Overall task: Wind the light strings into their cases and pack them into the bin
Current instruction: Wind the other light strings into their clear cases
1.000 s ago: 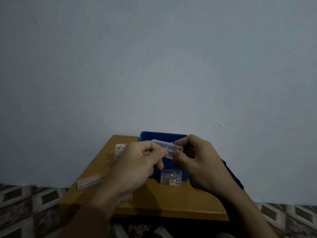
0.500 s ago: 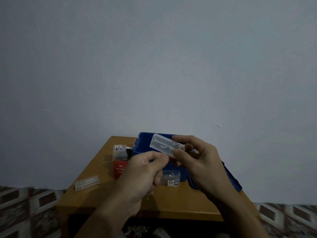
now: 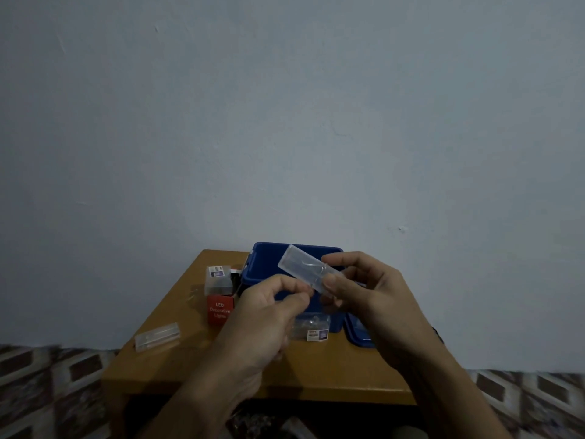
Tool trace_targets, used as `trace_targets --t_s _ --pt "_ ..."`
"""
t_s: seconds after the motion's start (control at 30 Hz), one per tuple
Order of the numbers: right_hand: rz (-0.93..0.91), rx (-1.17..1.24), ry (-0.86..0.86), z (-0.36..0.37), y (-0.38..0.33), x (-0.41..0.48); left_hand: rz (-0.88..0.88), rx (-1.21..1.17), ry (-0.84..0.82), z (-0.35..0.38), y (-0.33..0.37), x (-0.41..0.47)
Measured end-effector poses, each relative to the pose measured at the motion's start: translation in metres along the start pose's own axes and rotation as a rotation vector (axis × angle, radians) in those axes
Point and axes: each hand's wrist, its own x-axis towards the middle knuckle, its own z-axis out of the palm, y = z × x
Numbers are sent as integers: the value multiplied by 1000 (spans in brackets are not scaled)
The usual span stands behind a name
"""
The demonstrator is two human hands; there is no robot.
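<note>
Fingers on my right hand (image 3: 370, 296) pinch the clear case (image 3: 300, 264) by one end, holding it tilted above the blue bin (image 3: 262, 264). My left hand (image 3: 266, 315) pinches at the case's near end, probably on the string, which is too fine to see clearly. I'd feed it in small loops with light tension, so the thin wire doesn't kink. The case is rigid, glossy, boxy plastic; the table (image 3: 190, 359) is smooth wood.
</note>
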Motion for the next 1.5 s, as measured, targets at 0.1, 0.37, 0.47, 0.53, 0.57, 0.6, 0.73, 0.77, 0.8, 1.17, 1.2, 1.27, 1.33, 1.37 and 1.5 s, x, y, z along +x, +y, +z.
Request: trace_targets --t_s 0.1,0.37,0.47,0.53,0.57,0.6,0.73,0.77,0.8,1.17,1.2,1.27,1.33,1.37,1.5 --pt "-27 -61 37 3 0 -1 -31 -45 -4 0 -1 2" --pt "-36 -26 75 9 2 -3 -60 -101 -67 -4 -2 5" --pt "-17 6 78 10 2 -2 -61 -101 -80 -6 -2 6" --pt "1 36 77 9 1 -1 -60 -86 -99 -7 -3 6" --pt "15 63 72 8 0 -1 -56 -75 -112 -7 -3 6" --pt "30 94 65 7 -2 -1 -51 -66 -127 -8 -4 6" --pt "60 186 44 3 -7 0 -65 -16 -188 -11 -9 7" --pt "59 186 43 2 -8 0 -67 2 -200 -12 -11 7" --pt "59 191 43 2 -8 1 -67 22 -209 -13 -12 8" --pt "113 277 -231 -9 -17 -2 -94 114 -238 -23 -10 18" --pt "120 280 -270 -11 -18 -2 -84 123 -240 -25 -7 18" --pt "133 268 -341 -14 -19 -2 -49 161 -243 -30 -5 20" --pt "139 213 -406 -17 -20 -2 -16 195 -235 -33 -1 22" --pt "139 178 -442 -17 -21 -3 -8 212 -247 -35 4 24" --pt "138 -11 -499 -16 -24 -7 -44 273 -344 -38 23 32"
